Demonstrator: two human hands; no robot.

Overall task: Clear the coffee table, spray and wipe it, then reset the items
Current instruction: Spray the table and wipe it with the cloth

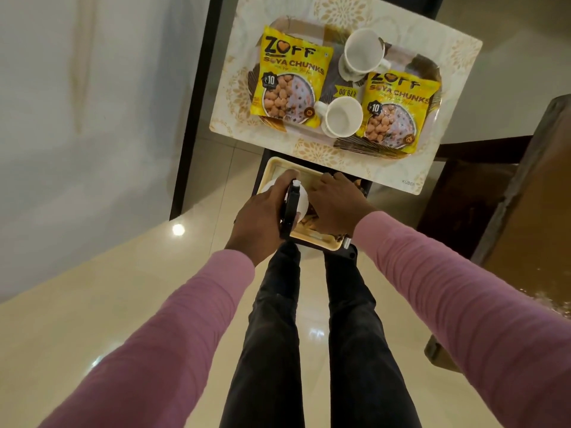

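My left hand (262,217) grips a spray bottle (293,205) with a black trigger head and a white body, held over a small cream tray (315,242) on a low dark surface. My right hand (335,205) reaches into that tray, its fingers hidden among the things inside; what it touches cannot be told. Beyond, a patterned tray (346,24) on the coffee table carries two yellow soya chunk packets (290,78) (398,109) and two white cups (364,52) (343,117).
A dark table frame (197,103) runs along the left of the tray. Brown wooden furniture (525,180) stands at the right. Glossy cream floor tiles (92,304) spread below, with my dark-trousered legs (309,335) in the middle.
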